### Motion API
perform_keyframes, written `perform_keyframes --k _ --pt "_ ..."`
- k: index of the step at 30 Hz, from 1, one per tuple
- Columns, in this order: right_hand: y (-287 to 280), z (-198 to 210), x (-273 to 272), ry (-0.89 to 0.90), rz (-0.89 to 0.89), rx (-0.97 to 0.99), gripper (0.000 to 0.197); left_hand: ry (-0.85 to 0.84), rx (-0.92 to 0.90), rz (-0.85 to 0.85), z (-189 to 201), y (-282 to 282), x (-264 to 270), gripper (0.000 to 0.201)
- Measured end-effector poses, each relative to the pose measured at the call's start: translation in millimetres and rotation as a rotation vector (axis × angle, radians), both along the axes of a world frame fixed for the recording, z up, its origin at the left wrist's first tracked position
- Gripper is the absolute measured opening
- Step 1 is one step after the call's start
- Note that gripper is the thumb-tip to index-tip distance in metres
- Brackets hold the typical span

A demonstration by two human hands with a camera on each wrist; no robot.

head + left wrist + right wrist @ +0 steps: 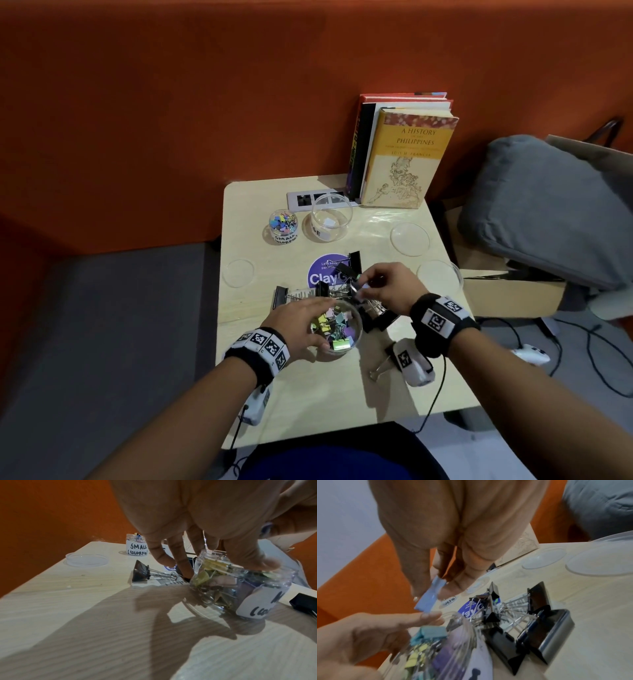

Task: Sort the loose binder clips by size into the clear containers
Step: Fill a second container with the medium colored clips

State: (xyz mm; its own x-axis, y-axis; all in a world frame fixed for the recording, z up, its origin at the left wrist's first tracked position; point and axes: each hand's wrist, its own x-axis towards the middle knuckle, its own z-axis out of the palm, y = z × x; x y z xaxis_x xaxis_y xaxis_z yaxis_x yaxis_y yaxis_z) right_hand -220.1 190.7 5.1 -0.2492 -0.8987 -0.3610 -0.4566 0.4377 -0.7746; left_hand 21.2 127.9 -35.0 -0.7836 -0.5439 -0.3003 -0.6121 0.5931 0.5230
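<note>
Binder clips lay in a black heap on the table between the two hands and just beyond them, their wire handles tangled. Under the left hand stood a clear jar packed with yellow, teal, pink and purple clips; its white label was only partly readable. That hand gripped the jar from above, thumb pressed on the near rim and fingers curled down over the far side, one fingertip reaching the table.

The right hand hovered just past the jar's rim, pinching a pale blue clip between thumb and fingers. The clip hung above the left hand's fingertips, clear of the jar's mouth.

Farther out from the left hand stood a small jar labelled "SMALL (COLORFUL)", holding tiny bright clips. Beside it was a wider clear jar with a white label; I could see no clips inside.

One large black clip lay apart, left of the gripped jar, and another sat on the table under the right wrist. Clear lids lay on the table, one left of the left hand and two past the right hand. A purple round sticker showed beneath the heap. Books stood at the far edge against an orange wall, with a grey cushion off to the right.
</note>
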Motion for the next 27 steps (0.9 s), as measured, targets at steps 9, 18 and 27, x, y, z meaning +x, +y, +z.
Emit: perform_keyframes --k 9,18,27 --pt "28 -3 23 0.136 0.190 -0.081 0.020 0.023 -0.014 -0.006 -1 -1 1 0.089" --pt "39 -23 43 0.324 0.243 -0.244 0.024 0.037 0.026 -0.015 -2 -3 0 0.090" --pt "33 -22 55 0.388 0.197 -0.228 0.019 0.032 0.022 -0.020 -1 -4 -1 0.091"
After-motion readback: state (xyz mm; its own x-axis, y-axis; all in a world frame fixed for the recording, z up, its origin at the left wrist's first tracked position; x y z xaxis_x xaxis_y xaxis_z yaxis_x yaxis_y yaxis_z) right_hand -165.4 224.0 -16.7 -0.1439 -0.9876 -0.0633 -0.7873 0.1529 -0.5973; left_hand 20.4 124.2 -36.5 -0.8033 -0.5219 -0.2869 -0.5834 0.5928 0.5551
